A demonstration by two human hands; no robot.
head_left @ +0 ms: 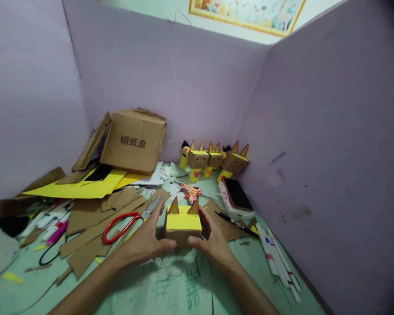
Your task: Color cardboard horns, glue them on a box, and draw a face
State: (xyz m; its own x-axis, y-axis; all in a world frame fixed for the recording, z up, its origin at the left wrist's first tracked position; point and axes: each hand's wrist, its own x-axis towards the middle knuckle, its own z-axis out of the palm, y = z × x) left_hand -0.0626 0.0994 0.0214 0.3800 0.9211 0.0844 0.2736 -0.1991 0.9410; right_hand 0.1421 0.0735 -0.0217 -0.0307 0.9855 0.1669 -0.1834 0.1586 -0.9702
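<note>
While its ears (174,207) point up and its long axis runs crosswise, one yellow-topped box (184,221) sits between left hand (147,238) and right hand (215,238) — fingers gripping its sides, thumbs frontward.

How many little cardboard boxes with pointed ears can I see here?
4: a front box between the left hand and right hand; farther back, a left box, a middle box and a right box. Others could be hidden.

Pretty clearly a craft corner: red-handled scissors (138,215) and cardboard strips (85,238) left of the left hand (147,238), markers (276,258) right of the right hand (215,238), purple panels (174,83) around the counter (131,297).
</note>
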